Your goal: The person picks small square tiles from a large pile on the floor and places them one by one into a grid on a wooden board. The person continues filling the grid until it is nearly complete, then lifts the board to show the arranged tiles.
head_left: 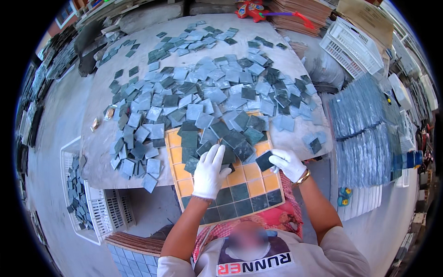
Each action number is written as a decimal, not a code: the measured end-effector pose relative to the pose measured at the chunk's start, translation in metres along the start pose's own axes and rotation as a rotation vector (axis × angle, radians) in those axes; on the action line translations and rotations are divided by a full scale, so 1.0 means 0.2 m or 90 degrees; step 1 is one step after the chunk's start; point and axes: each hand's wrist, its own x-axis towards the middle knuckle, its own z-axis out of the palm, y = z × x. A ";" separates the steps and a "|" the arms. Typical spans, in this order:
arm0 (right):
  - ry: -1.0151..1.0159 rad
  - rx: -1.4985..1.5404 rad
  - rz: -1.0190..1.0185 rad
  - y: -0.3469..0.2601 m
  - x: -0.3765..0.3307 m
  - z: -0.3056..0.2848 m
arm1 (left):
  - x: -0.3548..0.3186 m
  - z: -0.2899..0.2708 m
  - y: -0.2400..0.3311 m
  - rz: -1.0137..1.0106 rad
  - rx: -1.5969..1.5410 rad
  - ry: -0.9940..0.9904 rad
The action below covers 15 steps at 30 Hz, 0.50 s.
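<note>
green-black tile (265, 161) pinched between thumb and fingers of my gloved right hand (287, 165), at the right edge of the yellow gridded board (185, 186). my left hand (210, 173), fingers nearly straight, lies over loose tiles (238, 147) heaped on the board; whether it grips one, i cannot tell. beyond the board, scattered tiles (203, 74) spread across the table (99, 152); left of it, a white crate (110, 208).

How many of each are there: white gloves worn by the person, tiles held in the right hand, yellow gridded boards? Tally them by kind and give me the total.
White gloves: 2
Dark tile held in the right hand: 1
Yellow gridded board: 1
Total: 4
</note>
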 end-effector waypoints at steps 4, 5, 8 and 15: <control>0.062 -0.249 -0.101 -0.03 -0.04 0.01 | 0.09 0.06 -0.04 0.013 0.090 -0.042; 0.060 -0.324 -0.204 0.02 -0.03 -0.01 | 0.11 0.05 -0.03 0.010 0.088 -0.039; 0.034 -0.438 -0.258 0.04 -0.02 -0.01 | 0.10 0.02 -0.04 0.034 0.114 -0.024; 0.212 -0.470 -0.386 -0.02 0.07 -0.10 | -0.18 -0.09 0.05 -0.038 -0.014 0.004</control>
